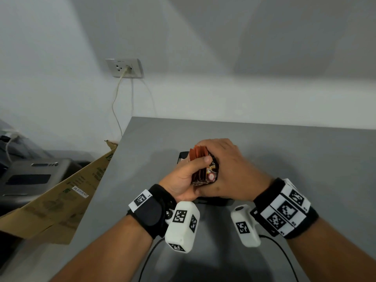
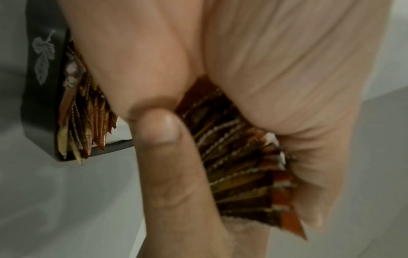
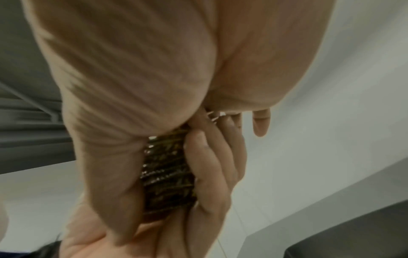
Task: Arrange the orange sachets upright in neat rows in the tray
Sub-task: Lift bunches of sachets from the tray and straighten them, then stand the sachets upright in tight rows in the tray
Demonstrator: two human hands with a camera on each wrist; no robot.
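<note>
The orange sachets [image 2: 240,167] I grip look like thin glossy foil, with crinkled, saw-toothed sealed edges that catch the light. The tray [image 2: 42,97] looks like dark, smooth plastic with a soft sheen and a pale leaf print on its wall. The counter [image 1: 295,151] under me is a matt, even grey. Beside it leans brown cardboard [image 1: 61,202], dull and papery, with a white paper label.

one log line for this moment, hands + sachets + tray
left hand: grips sachet stack | right hand: grips same stack | tray: some sachets upright inside | stage: stack held above tray
</note>
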